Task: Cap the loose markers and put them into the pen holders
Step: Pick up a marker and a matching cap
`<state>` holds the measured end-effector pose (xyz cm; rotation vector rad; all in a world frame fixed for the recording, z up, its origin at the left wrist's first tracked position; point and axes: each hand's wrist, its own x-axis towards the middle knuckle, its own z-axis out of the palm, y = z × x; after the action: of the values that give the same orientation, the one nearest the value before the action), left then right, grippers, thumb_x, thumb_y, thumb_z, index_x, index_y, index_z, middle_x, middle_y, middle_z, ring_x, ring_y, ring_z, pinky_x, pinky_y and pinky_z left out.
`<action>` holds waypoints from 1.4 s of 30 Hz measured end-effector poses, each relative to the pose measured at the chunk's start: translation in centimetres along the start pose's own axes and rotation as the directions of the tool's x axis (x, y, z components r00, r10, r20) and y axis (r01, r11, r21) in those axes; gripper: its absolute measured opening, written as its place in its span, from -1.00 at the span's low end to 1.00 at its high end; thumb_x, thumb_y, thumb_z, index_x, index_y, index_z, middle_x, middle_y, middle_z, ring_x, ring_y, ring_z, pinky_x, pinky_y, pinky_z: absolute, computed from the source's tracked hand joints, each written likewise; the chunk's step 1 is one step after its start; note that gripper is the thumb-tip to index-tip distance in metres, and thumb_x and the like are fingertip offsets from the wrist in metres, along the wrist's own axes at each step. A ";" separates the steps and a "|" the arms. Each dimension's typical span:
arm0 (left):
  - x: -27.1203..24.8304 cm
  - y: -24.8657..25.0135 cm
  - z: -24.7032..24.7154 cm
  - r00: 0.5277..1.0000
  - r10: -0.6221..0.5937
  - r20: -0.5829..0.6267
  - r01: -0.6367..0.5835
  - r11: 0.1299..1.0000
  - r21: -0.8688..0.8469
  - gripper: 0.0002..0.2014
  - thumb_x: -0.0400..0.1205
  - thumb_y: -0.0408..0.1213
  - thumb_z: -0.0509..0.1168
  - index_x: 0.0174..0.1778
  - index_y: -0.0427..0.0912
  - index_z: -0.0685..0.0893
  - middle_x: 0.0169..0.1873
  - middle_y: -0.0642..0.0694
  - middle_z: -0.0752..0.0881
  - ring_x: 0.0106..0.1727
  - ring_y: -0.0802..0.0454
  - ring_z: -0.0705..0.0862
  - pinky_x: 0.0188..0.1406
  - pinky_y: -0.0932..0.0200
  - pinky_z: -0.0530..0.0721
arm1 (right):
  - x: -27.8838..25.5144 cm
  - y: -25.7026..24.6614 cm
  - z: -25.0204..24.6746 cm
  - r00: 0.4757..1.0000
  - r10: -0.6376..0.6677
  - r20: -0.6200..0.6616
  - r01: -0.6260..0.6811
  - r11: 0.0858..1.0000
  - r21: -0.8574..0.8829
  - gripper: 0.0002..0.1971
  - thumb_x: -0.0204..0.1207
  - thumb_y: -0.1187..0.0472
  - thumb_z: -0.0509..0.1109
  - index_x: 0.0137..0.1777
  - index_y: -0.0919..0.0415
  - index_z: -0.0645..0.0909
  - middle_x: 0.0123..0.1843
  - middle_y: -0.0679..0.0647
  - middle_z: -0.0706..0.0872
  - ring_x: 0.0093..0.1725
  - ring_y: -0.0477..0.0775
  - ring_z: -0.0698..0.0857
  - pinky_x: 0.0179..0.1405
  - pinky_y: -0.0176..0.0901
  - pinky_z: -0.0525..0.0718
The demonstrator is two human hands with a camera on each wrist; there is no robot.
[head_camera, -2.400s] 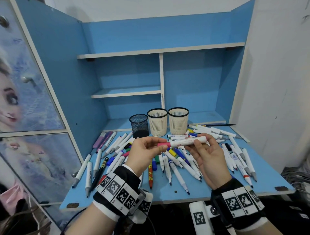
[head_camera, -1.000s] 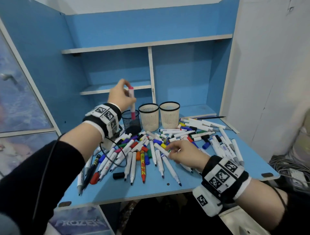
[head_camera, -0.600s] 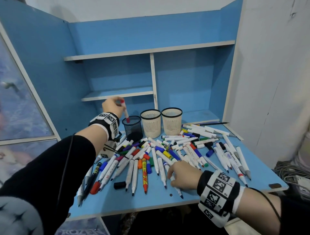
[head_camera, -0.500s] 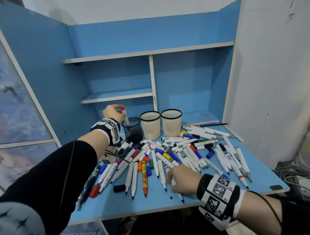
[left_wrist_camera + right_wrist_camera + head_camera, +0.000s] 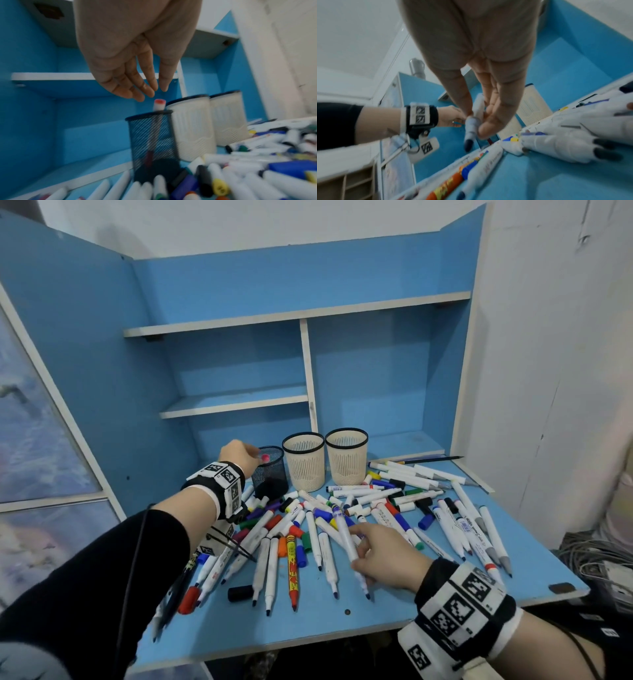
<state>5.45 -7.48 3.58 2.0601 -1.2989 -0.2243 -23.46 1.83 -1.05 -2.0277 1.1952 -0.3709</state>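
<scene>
The blue desk [image 5: 394,607] carries a spread of markers [image 5: 387,501]; at 11 o'clock stands the mesh holder [image 5: 270,470], two cream holders [image 5: 305,460] beside it. The left hand [image 5: 238,455] hovers over the mesh holder; only the left wrist view shows its fingers [image 5: 135,86] loose above the red marker [image 5: 159,104] inside. The right hand [image 5: 383,559] pinches an uncapped marker [image 5: 349,546], clear of the desk in the right wrist view.
</scene>
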 end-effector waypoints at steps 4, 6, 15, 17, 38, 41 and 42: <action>-2.3 0.9 -0.5 0.989 0.148 0.029 -0.149 0.989 0.002 -0.80 0.55 -0.33 0.40 0.07 -0.26 0.76 0.02 -0.19 0.78 0.05 -0.03 0.70 0.07 0.24 0.56 | -0.1 0.0 -0.7 0.995 0.001 -0.100 0.039 0.919 0.392 -0.46 0.49 0.46 0.40 0.44 0.15 0.41 -0.13 0.15 0.59 -0.27 0.05 0.71 -0.28 -0.18 0.76; -4.2 1.5 -0.9 0.967 0.219 0.129 -0.225 0.974 0.036 -0.83 0.55 -0.36 0.39 0.03 -0.23 0.78 -0.01 -0.16 0.78 -0.06 0.06 0.66 0.03 0.29 0.53 | -0.2 -0.2 -0.8 0.988 -0.006 -0.153 0.082 0.861 0.502 -0.49 0.49 0.47 0.40 0.39 0.11 0.43 -0.07 0.20 0.61 -0.20 0.14 0.72 -0.19 -0.06 0.77; -11.5 0.3 1.3 0.700 0.183 0.691 -0.500 0.816 0.291 -0.66 0.51 -0.10 0.43 0.16 -0.13 0.74 0.09 -0.03 0.75 -0.02 0.14 0.63 0.01 0.31 0.57 | -0.4 -1.0 0.7 0.965 -0.011 -0.262 0.196 0.696 0.691 -0.56 0.46 0.53 0.41 0.28 0.17 0.50 -0.14 0.20 0.64 -0.24 0.14 0.71 -0.26 -0.20 0.74; -11.9 -0.2 1.8 0.678 0.186 0.712 -0.526 0.799 0.292 -0.63 0.51 -0.08 0.43 0.21 -0.12 0.72 0.14 -0.01 0.73 0.01 0.15 0.60 0.07 0.31 0.55 | -0.4 -0.9 0.9 0.960 0.002 -0.279 0.203 0.679 0.705 -0.57 0.45 0.53 0.41 0.24 0.13 0.51 -0.18 0.14 0.66 -0.25 0.11 0.70 -0.26 -0.21 0.74; -11.0 2.8 4.3 0.594 0.109 0.797 -0.627 0.683 0.374 -0.68 0.44 0.00 0.48 0.05 -0.06 0.75 -0.01 0.02 0.76 -0.10 0.12 0.62 -0.03 0.20 0.64 | -1.0 4.9 -3.2 0.856 0.267 -0.443 0.235 0.562 0.793 -0.57 0.45 0.56 0.39 0.27 0.22 0.48 -0.11 0.24 0.74 -0.22 0.14 0.75 -0.18 -0.15 0.75; -9.8 5.2 4.7 0.609 0.120 0.784 -0.640 0.658 0.396 -0.68 0.46 0.03 0.45 0.03 -0.07 0.77 -0.01 0.00 0.75 -0.07 0.09 0.63 -0.09 0.22 0.58 | -1.2 5.4 -3.7 0.846 0.282 -0.453 0.247 0.546 0.801 -0.56 0.44 0.56 0.39 0.25 0.19 0.49 -0.08 0.28 0.74 -0.14 0.21 0.75 -0.05 -0.05 0.75; -9.4 6.1 4.9 0.622 0.137 0.771 -0.639 0.658 0.398 -0.69 0.49 0.03 0.43 0.03 -0.07 0.76 0.01 -0.01 0.74 -0.03 0.07 0.63 -0.07 0.21 0.57 | -1.4 5.6 -3.8 0.844 0.285 -0.455 0.253 0.536 0.806 -0.57 0.44 0.56 0.39 0.22 0.16 0.49 -0.07 0.28 0.74 -0.12 0.21 0.75 -0.08 -0.09 0.75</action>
<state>-5.96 -3.42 1.78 2.1874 -2.6284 -0.3924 -29.89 -0.39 -2.30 -1.0214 1.0098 -1.3244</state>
